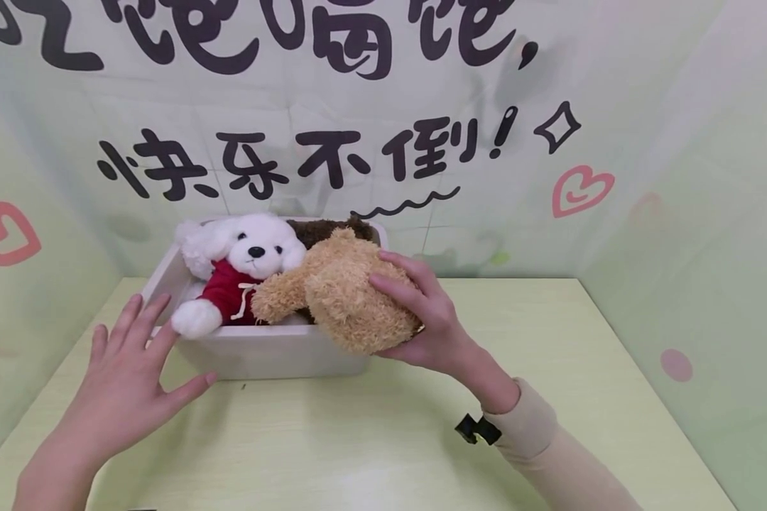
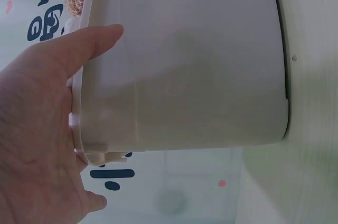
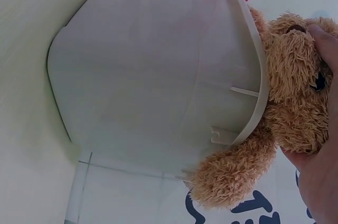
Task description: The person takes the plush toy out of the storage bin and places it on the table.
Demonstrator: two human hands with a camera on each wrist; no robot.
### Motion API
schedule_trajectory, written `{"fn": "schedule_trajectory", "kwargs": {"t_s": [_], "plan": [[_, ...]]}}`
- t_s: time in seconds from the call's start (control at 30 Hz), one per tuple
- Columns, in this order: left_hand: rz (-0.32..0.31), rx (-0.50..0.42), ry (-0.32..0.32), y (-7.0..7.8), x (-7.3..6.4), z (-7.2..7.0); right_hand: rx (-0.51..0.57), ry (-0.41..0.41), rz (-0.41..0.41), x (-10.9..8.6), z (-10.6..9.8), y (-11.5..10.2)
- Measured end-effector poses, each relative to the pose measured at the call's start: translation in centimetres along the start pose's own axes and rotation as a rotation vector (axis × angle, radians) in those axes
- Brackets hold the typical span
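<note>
My right hand [image 1: 437,330] grips a fluffy tan plush toy [image 1: 358,305] over the right front of a white plastic bin [image 1: 275,355]. In the right wrist view, the toy's dark nose [image 3: 297,27] shows near my thumb, and one furry limb hangs outside the rim. With fingers spread and mostly straight, my left hand [image 1: 124,390] lies at the bin's left front corner; its thumb [image 2: 108,39] extends over the outer wall in the left wrist view. Inside the bin sits a white plush dog [image 1: 256,248] wearing a red hoodie [image 1: 224,291]. Behind the tan toy, dark brown plush [image 1: 322,228] is partly hidden.
The bin stands on a pale wooden table [image 1: 358,440], near its back edge. A printed cloth backdrop [image 1: 498,199] with black lettering and pink hearts rises behind, and similar panels [image 1: 697,284] flank both sides.
</note>
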State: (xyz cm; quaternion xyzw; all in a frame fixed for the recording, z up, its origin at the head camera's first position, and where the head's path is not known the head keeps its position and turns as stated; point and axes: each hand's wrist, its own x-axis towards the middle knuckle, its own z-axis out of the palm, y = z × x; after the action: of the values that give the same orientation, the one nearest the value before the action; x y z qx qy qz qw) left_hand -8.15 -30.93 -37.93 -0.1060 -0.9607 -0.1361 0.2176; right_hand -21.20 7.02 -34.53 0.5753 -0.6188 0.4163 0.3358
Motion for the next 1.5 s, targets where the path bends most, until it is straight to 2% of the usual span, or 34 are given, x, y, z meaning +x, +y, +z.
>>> {"fn": "schedule_trajectory", "kwargs": {"t_s": [0.67, 1.0, 1.23, 1.5], "plan": [[-0.024, 0.005, -0.015, -0.1, 0.0, -0.1, 0.094, 0.079, 0.027, 2.1, -2.2, -1.1], [-0.028, -0.007, -0.026, 0.1, 0.0, -0.1, 0.171, 0.075, 0.099, 3.1, -4.1, -2.0], [-0.033, -0.007, -0.022, 0.1, 0.0, -0.1, 0.199, 0.135, 0.103, 3.6, -4.7, -2.5], [-0.029, 0.000, -0.023, 0.2, 0.0, -0.2, 0.219, 0.222, 0.093, 4.4, -5.7, -1.9]]}}
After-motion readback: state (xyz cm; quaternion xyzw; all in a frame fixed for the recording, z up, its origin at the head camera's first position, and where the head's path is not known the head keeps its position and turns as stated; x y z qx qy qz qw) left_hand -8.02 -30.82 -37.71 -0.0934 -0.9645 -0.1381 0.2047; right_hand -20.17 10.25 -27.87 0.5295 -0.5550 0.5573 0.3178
